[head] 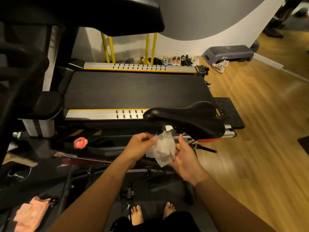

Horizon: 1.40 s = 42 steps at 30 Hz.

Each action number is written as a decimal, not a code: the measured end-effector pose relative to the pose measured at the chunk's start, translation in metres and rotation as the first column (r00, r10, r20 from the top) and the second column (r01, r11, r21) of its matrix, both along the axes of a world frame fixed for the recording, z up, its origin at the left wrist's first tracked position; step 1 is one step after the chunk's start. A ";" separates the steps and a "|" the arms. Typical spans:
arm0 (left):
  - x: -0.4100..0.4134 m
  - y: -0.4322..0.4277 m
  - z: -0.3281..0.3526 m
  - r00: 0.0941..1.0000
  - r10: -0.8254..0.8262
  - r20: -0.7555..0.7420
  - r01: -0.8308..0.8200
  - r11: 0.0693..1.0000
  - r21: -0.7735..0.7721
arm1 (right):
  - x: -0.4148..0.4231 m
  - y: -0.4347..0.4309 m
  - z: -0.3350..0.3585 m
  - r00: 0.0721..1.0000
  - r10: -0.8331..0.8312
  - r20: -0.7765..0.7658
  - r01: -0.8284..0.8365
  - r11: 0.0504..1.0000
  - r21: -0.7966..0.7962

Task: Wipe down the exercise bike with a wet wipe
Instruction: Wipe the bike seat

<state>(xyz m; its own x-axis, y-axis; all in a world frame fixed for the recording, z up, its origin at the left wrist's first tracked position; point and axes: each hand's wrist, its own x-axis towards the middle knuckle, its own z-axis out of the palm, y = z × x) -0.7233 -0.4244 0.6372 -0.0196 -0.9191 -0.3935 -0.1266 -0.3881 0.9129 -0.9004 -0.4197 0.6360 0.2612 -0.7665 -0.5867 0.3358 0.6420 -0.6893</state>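
Observation:
A white wet wipe [163, 149], crumpled and partly unfolded, hangs between both hands just below the front of the bike's black saddle [185, 118]. My left hand [139, 145] pinches the wipe's top left edge with fingertips. My right hand [183, 156] holds its right side, palm turned up, thumb over the wipe. The saddle has a red underside at its wide rear. The bike's dark frame [107, 153] runs left from under the hands to a red knob [80, 142]. Black handlebars [20, 67] fill the upper left.
A black treadmill [133, 91] with silver side rails lies right behind the bike. Shoes [175, 60] line the far wall beside a grey aerobic step [229, 53]. A pink cloth pouch [31, 215] lies lower left. My bare feet [151, 213] stand on a dark mat; wood floor spreads right.

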 end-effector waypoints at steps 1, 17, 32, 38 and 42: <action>-0.002 -0.003 -0.001 1.000 0.005 -0.007 -0.005 1.000 0.009 | 0.000 0.000 -0.002 0.998 0.033 -0.062 -0.036 0.998 -0.050; -0.041 -0.021 -0.026 0.356 0.047 0.933 0.629 0.727 -0.277 | -0.001 -0.029 -0.018 0.866 -0.453 0.213 0.373 0.867 0.331; -0.053 -0.016 -0.040 0.145 -0.255 0.956 0.795 0.605 0.041 | -0.059 0.003 -0.029 0.822 -0.570 0.007 0.551 0.798 0.242; -0.062 -0.033 -0.041 0.313 -0.323 0.893 0.751 0.659 -0.024 | -0.045 0.001 -0.021 0.891 -0.452 -0.041 0.451 0.874 0.180; -0.069 -0.035 -0.040 0.323 -0.258 0.911 0.733 0.677 -0.068 | -0.032 0.003 -0.020 0.939 -0.323 -0.118 0.339 0.926 0.166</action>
